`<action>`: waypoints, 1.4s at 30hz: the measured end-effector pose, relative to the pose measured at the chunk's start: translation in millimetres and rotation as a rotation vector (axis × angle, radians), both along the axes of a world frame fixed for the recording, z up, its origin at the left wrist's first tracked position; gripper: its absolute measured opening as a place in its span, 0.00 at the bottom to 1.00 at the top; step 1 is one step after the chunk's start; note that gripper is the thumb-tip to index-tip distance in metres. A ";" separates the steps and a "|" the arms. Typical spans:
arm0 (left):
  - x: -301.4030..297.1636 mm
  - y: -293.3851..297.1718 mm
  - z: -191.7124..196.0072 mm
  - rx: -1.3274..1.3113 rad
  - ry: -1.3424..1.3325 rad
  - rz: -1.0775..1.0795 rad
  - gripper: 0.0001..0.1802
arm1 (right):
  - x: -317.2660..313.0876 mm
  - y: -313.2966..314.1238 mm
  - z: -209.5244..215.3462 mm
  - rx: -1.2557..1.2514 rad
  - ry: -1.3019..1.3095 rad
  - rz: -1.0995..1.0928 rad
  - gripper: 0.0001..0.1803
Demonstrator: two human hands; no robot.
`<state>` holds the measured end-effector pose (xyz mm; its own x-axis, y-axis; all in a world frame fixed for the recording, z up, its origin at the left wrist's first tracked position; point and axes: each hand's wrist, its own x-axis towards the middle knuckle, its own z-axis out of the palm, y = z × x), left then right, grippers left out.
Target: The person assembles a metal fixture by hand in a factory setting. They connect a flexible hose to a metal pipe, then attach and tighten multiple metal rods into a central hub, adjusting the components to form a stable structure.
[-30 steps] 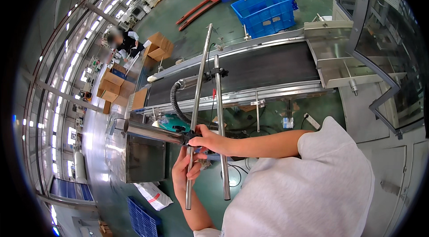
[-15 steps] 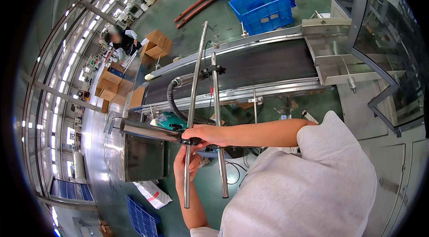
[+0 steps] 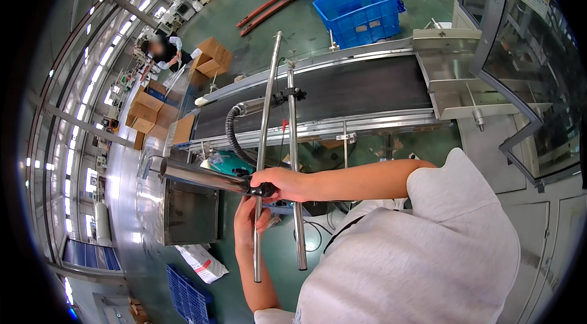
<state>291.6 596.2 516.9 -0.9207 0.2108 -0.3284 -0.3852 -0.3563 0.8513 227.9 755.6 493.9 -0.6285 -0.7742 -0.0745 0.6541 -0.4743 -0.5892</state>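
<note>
Two upright metal rods stand before me, a left metal rod [image 3: 267,110] and a right metal rod [image 3: 293,147]. A thick shiny metal tube [image 3: 199,176] meets the left rod from the left side. At that joint sits a black clamp [image 3: 263,189] with a rounded knob. My right hand [image 3: 282,184] reaches across from the right, its fingers closed over the clamp. Just below, my left hand [image 3: 247,220] is curled at the left rod, its fingers partly hidden by it. Higher up, a black ribbed hose [image 3: 232,131] hangs from a smaller clamp [image 3: 296,95] on the right rod.
A dark conveyor belt [image 3: 361,88] runs behind the rods. Beyond it are a blue crate [image 3: 361,18] and a red pallet jack [image 3: 269,9]. Cardboard boxes [image 3: 143,110] and a person [image 3: 168,55] are at left. A glass machine door [image 3: 532,79] stands at right.
My right fingers have shifted slightly on the clamp, so more of its black knob shows. My left hand stays beneath it. The view has shifted a little; the person at left has moved an arm.
</note>
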 end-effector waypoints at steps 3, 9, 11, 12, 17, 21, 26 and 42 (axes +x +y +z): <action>1.3 -2.6 -6.2 -0.026 0.019 -0.028 0.10 | -0.1 -0.6 -15.4 -0.045 0.020 0.049 0.08; -1.4 -5.0 -11.3 0.018 0.027 -0.037 0.11 | 1.2 -11.6 -25.5 -0.016 0.100 -0.070 0.13; -1.3 -2.5 -9.8 0.014 -0.002 -0.001 0.08 | 1.7 -10.7 -27.3 0.003 0.093 -0.074 0.12; -0.9 -0.9 -8.2 0.012 -0.016 0.018 0.08 | 2.7 -9.1 -25.4 0.012 0.091 -0.076 0.12; -0.2 2.8 -8.7 -0.012 0.019 0.038 0.07 | -4.8 4.0 -22.7 0.128 0.208 0.084 0.17; 2.1 2.8 -9.0 -0.010 0.013 0.059 0.07 | -8.4 16.1 -13.5 0.246 0.329 0.123 0.20; 0.8 0.4 -8.0 0.045 -0.009 0.021 0.15 | -5.7 19.3 -8.4 0.221 0.342 0.030 0.20; 4.2 1.0 -5.0 0.103 0.000 0.058 0.16 | -19.2 26.9 -4.9 0.439 0.492 0.147 0.31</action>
